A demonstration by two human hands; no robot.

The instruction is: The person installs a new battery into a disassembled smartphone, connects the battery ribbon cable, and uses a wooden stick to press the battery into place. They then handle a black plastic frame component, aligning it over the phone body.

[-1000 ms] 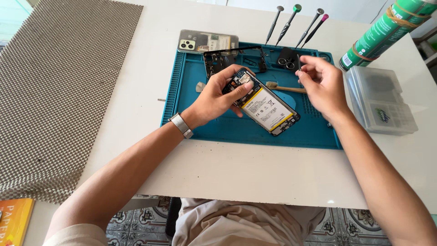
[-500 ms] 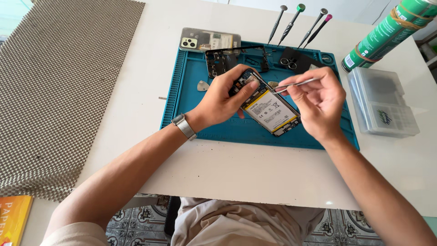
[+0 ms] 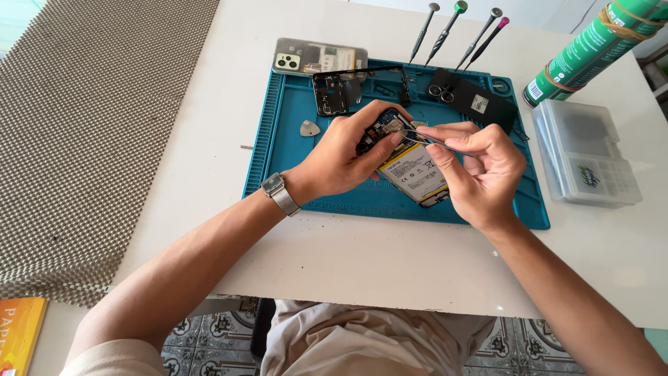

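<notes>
tweezers (image 3: 423, 139) pinched in my right hand (image 3: 480, 170) point at the top of the opened smartphone (image 3: 410, 163), which my left hand (image 3: 348, 157) clamps at mid-mat on the blue repair mat (image 3: 278, 160). i judge i'm picking at a small part near the board; the next move calls for a steady tip. at 3 o'clock a clear plastic parts box (image 3: 588, 157) sits shut, contents unclear
</notes>
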